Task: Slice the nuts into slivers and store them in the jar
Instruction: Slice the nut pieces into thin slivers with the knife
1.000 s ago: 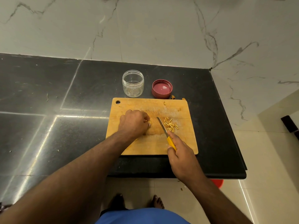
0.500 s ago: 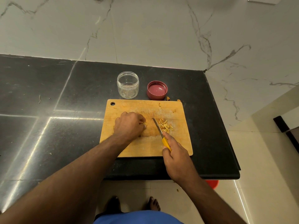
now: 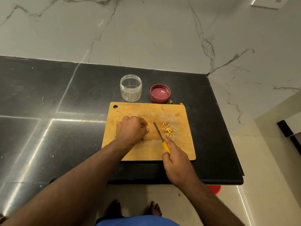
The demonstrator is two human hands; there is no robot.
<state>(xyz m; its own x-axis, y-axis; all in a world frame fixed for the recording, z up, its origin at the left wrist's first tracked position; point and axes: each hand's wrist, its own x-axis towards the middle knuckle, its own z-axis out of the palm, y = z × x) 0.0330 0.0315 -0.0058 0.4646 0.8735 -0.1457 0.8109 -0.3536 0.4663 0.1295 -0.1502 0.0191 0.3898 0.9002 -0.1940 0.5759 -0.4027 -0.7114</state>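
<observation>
On the cutting board [image 3: 146, 150], little has changed since a second ago: the left hand [image 3: 130, 129] still pinches a nut [image 3: 148, 127]. The right hand [image 3: 176, 162] stays clamped on the knife [image 3: 160, 136], beside the slivers [image 3: 168, 129]; the jar [image 3: 130, 87] beyond the board looks empty.

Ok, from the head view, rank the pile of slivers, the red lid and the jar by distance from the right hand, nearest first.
1. Pile of slivers: on the cutting board, just beyond the right hand, right of the knife blade.
2. Red lid: on the counter past the board's far edge.
3. Jar: left of the lid, open.
</observation>
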